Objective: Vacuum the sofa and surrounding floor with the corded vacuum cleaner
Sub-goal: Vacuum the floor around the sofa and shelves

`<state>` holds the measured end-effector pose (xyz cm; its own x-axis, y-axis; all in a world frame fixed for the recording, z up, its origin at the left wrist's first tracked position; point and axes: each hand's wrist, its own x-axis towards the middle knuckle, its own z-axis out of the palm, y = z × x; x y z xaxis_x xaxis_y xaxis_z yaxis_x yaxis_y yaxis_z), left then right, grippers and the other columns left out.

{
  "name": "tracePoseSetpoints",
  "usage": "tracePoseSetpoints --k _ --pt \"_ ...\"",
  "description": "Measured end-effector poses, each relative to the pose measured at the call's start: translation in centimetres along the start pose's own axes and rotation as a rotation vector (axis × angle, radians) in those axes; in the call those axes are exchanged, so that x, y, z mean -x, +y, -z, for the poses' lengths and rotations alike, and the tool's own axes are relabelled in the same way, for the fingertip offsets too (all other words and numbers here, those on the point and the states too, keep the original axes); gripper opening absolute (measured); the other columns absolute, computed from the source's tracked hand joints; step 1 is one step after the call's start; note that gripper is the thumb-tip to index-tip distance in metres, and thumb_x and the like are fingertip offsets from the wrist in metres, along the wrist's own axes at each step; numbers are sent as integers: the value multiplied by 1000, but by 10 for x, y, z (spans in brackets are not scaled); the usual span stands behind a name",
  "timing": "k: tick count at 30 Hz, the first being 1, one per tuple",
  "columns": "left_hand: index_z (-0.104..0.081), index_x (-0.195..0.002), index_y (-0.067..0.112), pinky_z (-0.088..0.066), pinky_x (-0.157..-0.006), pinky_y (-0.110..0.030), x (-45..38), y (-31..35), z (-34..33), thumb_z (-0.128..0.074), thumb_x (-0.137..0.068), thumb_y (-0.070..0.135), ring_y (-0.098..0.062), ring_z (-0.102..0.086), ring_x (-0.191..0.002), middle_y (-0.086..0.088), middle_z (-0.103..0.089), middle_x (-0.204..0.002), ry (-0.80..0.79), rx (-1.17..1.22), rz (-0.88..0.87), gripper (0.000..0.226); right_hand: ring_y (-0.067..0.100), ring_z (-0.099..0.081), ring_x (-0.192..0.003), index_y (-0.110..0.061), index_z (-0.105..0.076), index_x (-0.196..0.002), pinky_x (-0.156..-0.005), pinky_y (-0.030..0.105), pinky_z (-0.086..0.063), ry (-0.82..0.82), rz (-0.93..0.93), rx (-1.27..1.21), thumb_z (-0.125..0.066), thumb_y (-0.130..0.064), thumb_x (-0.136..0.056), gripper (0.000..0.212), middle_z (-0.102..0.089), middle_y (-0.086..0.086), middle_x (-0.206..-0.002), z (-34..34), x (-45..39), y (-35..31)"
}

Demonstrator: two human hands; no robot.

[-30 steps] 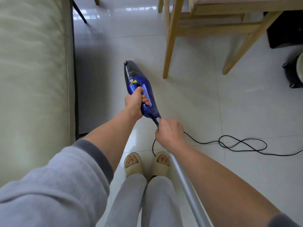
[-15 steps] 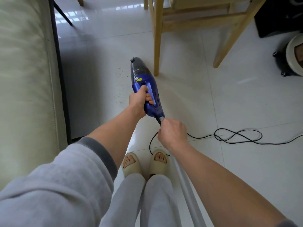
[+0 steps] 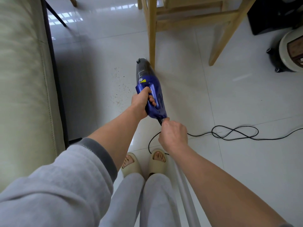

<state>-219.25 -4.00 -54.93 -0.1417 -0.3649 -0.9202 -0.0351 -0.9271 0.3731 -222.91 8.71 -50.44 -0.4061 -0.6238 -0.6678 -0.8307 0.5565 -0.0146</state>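
Now vacuum (image 3: 150,89) nearer chair leg (image 3: 152,40); left hand (image 3: 141,104) still gripping.

**Blue vacuum held above the floor beside the sofa**

The blue handheld vacuum cleaner (image 3: 150,90) points away, dark nose up. Its black cord (image 3: 232,133) loops across the glossy white floor (image 3: 246,99). The pale sofa (image 3: 21,79) stands left; crumbs (image 3: 118,89) lie between.

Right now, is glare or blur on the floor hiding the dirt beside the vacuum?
Head view: window glare sits far off on the tiles, well clear of the dark specks, which show sharply left of the vacuum cleaner; the sofa casts a soft shadow beside them; wide-angle bending curves the frame's edges; the left hand and right hand are unblurred.
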Motion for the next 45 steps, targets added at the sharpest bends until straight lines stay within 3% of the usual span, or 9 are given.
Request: tracePoseSetpoints --k 4,8,13,17,23,31,39,45 --pt "-49 -72 11 -43 -48 -21 -4 1 6 -51 -82 11 -13 -44 -39 0 -47 -48 96 -118 35 10 25 -65 -90 -4 -47 -117 -63 29 -39 7 10 28 -50 -3 -88 29 -66 7 -99 -2 2 -3" --pt "-51 -79 10 -44 -51 -23 -8 5 17 -51 -91 23 -15 -51 -53 -2 -53 -62 244 -324 -19 17 23 -65 -94 3 -41 -129 -64 27 -38 -13 22 65 -51 -4 -90 41 -65 8 -107 -7 3 -24" --pt "-56 -101 8 -42 -49 -26 -22 24 40 -48 -92 23 -16 -52 -57 -3 -54 -67 305 -429 -62 19 20 -63 -94 0 -43 -132 -63 27 -39 -10 71 98 -54 -5 -89 45 -57 10 -116 -5 -11 -58" --pt "-54 -103 8 -42 -50 -25 -30 39 47 -47 -92 22 -15 -51 -57 -3 -53 -67 266 -430 -65 19 20 -62 -94 1 -44 -134 -64 27 -39 1 78 93 -52 -5 -89 45 -57 10 -117 -3 -21 -73" --pt "-54 -96 6 -44 -49 -24 -30 39 50 -49 -88 11 -13 -51 -53 -3 -52 -62 237 -425 -53 11 21 -45 -76 -10 -56 -112 -65 28 -36 -7 81 15 -54 -1 -87 27 -57 8 -108 3 -21 -70" --pt "-54 -98 5 -44 -49 -23 -27 40 71 -46 -85 2 -13 -51 -51 -3 -51 -59 251 -363 -31 15 26 -61 -93 -5 -52 -115 -65 30 -38 -20 119 39 -51 1 -89 26 -60 10 -109 9 -12 -78" --pt "-48 -73 9 -43 -51 -24 -30 49 117 -42 -84 2 -15 -49 -51 -3 -49 -57 338 -314 -50 14 24 -62 -92 -8 -50 -116 -66 28 -39 -29 230 129 -52 -1 -88 29 -58 8 -111 1 -16 -114" --pt "-52 -92 8 -43 -50 -23 -30 51 153 -44 -83 3 -14 -50 -48 -2 -50 -57 396 -192 -35 13 24 -62 -96 -8 -49 -118 -68 29 -39 -14 322 190 -50 -2 -90 29 -59 8 -112 5 -17 -135"
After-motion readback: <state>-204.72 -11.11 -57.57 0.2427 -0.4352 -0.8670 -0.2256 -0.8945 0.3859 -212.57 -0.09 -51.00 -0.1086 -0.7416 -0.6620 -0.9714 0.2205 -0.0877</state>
